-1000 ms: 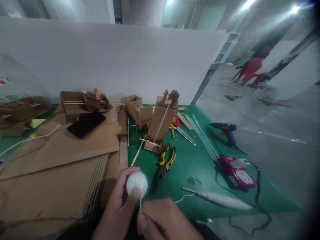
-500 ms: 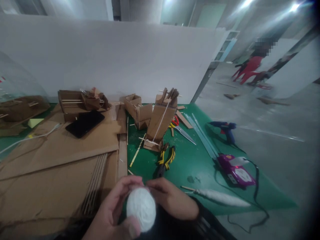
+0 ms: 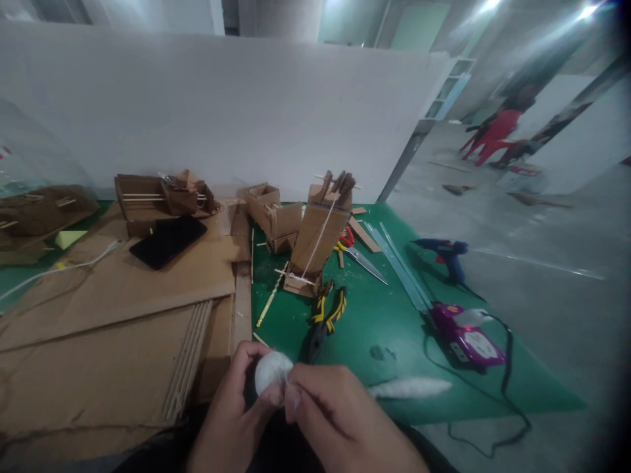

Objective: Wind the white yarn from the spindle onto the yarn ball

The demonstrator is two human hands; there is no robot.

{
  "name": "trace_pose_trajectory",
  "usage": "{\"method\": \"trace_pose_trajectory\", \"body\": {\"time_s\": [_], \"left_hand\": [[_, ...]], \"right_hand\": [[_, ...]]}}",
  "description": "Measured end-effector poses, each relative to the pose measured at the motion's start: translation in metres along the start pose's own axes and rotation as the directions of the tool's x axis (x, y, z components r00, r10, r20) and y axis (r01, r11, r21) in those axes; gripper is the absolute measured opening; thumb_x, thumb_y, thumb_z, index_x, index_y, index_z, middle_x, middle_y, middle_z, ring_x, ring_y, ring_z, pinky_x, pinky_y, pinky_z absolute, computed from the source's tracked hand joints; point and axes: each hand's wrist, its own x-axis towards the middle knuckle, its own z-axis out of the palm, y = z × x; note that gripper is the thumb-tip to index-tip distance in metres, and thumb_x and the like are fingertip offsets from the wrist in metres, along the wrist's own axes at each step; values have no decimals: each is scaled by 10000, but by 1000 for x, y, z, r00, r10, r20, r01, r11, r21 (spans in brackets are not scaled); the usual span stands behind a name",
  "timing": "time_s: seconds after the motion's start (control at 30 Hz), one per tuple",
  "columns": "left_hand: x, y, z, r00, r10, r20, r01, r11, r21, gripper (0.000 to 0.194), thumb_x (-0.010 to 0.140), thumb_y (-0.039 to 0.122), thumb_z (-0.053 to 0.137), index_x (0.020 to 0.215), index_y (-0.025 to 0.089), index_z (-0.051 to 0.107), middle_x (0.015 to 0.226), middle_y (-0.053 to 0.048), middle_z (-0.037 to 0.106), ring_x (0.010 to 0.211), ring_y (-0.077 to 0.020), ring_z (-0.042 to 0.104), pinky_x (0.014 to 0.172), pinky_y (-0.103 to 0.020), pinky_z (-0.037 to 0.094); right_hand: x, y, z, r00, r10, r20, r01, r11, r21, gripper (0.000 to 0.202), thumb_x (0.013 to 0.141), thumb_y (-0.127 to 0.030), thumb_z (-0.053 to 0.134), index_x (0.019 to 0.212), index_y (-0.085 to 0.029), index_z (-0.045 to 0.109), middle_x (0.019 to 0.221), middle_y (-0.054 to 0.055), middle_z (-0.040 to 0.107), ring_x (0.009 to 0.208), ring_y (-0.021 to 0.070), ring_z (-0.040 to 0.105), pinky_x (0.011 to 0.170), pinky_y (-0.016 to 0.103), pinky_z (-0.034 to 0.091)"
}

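Observation:
A white ball of string (image 3: 269, 372) is held in my left hand (image 3: 236, 410), with the fingers wrapped round it near the front edge of the table. My right hand (image 3: 330, 407) is closed in a pinch at the ball's right side, and a thin strand shows at its fingertips. Just beyond my hands lie yellow-and-black pliers (image 3: 320, 325). Behind them a cardboard piece with a string along it (image 3: 315, 243) leans upward. To the right of my right hand, a white spindle-shaped bundle (image 3: 414, 387) lies on the green table (image 3: 394, 315).
Cardboard sheets (image 3: 113, 355) with a black phone (image 3: 168, 242) cover the left. Scissors (image 3: 365, 263), a blue glue gun (image 3: 446, 253) and a purple power strip (image 3: 468, 335) lie right. Cardboard boxes (image 3: 140, 197) stand behind. A person (image 3: 523, 98) is near a red chair (image 3: 500, 135).
My right hand has come up over the ball's right side and now pinches a strand. The ball has turned and moved slightly away from me. The white bundle has shifted left.

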Motion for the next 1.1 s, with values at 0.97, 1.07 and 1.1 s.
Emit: {"method": "trace_pose_trajectory", "body": {"time_s": [0.97,1.07,1.1], "left_hand": [[-11,-2,0,989,-104,106,120,980,-161,386,793,458,702,1105,241,639,974,-33,686,914,-220,627,804,-269,461],[-5,-2,0,998,-53,42,56,996,-71,329,834,440,660,1088,233,629,991,-34,695,942,-225,621,838,-279,440],[-3,-1,0,998,-48,35,51,996,-69,327,839,445,653,1086,233,623,989,-31,694,938,-221,620,840,-276,442]], "right_hand": [[12,13,-25,992,123,30,-127,981,148,311,895,-203,403,587,-183,439,556,-40,398,553,106,387,524,213,298],[-3,0,-8,996,63,-67,-58,996,65,305,931,-210,393,644,-188,496,596,-30,476,565,109,435,533,220,306],[-7,-1,0,997,22,-70,-18,998,56,281,925,-187,387,677,-190,519,626,-24,512,582,111,464,548,218,319]]}}
